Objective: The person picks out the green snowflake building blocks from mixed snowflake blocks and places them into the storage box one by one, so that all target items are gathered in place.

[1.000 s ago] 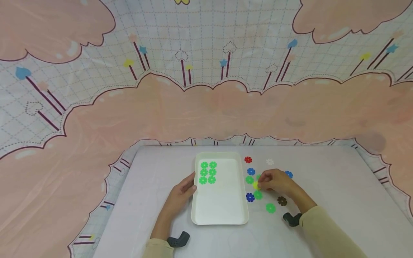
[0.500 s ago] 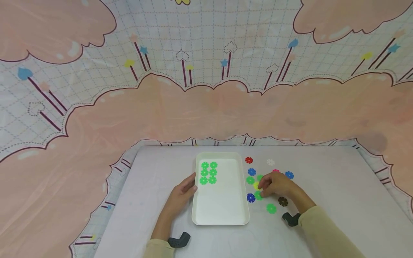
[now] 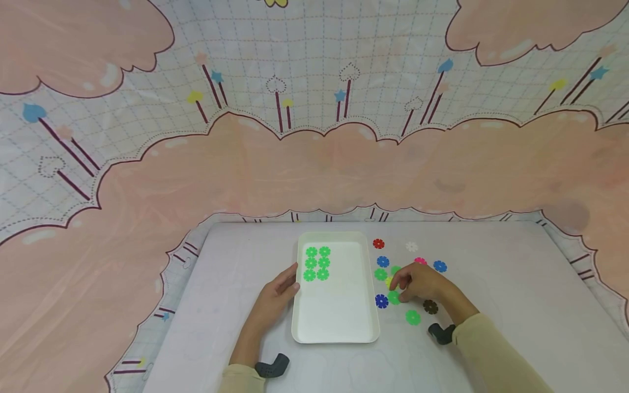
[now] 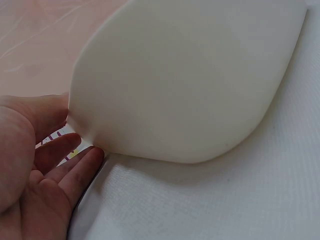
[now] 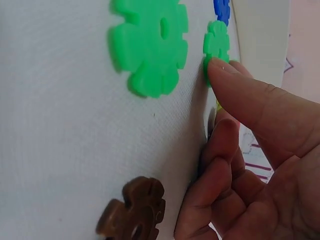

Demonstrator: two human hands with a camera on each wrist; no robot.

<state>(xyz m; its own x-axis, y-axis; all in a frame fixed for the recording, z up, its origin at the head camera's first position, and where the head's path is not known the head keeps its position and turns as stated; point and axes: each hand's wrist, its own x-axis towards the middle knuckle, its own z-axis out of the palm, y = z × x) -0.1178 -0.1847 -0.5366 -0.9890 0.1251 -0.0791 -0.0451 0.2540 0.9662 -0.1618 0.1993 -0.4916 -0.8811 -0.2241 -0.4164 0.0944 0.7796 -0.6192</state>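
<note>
A white tray (image 3: 336, 311) bears several green flower-shaped discs (image 3: 310, 262) in two columns at its far left. My left hand (image 3: 275, 295) lies against the tray's left side, thumb and fingertips touching the rim and outer wall. Right of the tray, my right hand (image 3: 422, 284) is low over loose discs. Its thumb tip is at the edge of a green flower-shaped disc (image 3: 393, 297), and the index fingertip overlaps a yellow disc (image 3: 389, 282). In the right wrist view the thumb (image 5: 240, 85) covers part of that green disc, and the other fingers bend below it.
Around the right hand lie a dark blue disc (image 3: 381, 301), a brown disc (image 3: 430, 307), another green disc (image 3: 413, 317), a pink disc (image 3: 420, 261) and a blue disc (image 3: 440, 266). Farther back are a red disc (image 3: 378, 244) and a white disc (image 3: 411, 246).
The right thumb has moved away from the yellow disc, toward the near green disc, and the thumb and index finger have spread. The pink disc has come into sight. The left hand stays at the tray.
</note>
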